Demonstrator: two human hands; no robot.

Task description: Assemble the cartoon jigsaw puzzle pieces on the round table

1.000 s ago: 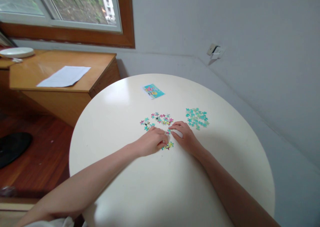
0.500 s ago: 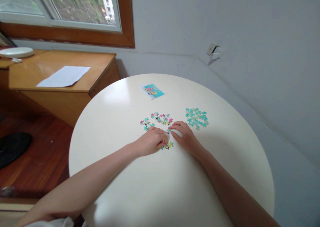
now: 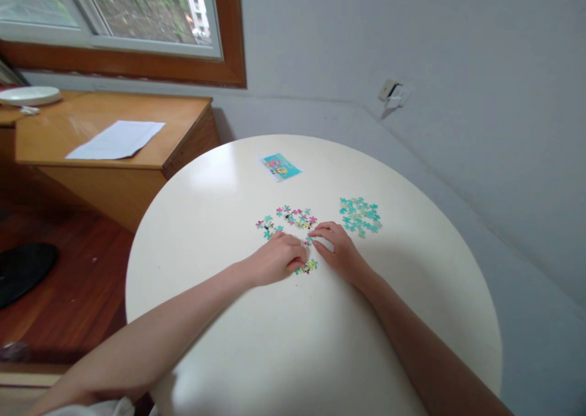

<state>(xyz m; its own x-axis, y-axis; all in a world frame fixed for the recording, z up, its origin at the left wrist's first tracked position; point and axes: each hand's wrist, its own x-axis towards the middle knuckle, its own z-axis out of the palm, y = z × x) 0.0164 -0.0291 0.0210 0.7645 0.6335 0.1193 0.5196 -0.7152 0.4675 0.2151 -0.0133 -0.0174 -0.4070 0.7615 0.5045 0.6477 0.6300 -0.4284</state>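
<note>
Over the middle of the round white table, my left hand (image 3: 279, 258) is curled closed, its thumb and fingers pressed together; what they hold, if anything, is hidden. Small yellow and green puzzle pieces (image 3: 311, 266) lie beside its thumb. My right hand (image 3: 337, 250) is bent in a C shape, thumb and forefinger tips pinching at a small pink and teal puzzle piece (image 3: 308, 241) between the two hands. Beyond the hands lies a loose group of pink, yellow and teal pieces (image 3: 297, 217). Another cluster (image 3: 268, 225) is partly covered by my left hand.
A pile of teal pieces (image 3: 361, 215) lies right of my right hand. Farther back is a picture card (image 3: 281, 167) with cartoon figures. The white table (image 3: 183, 245) stands by a wooden desk (image 3: 183, 113) bearing a paper sheet (image 3: 116, 140). A plug (image 3: 397, 95) sits on the wall.
</note>
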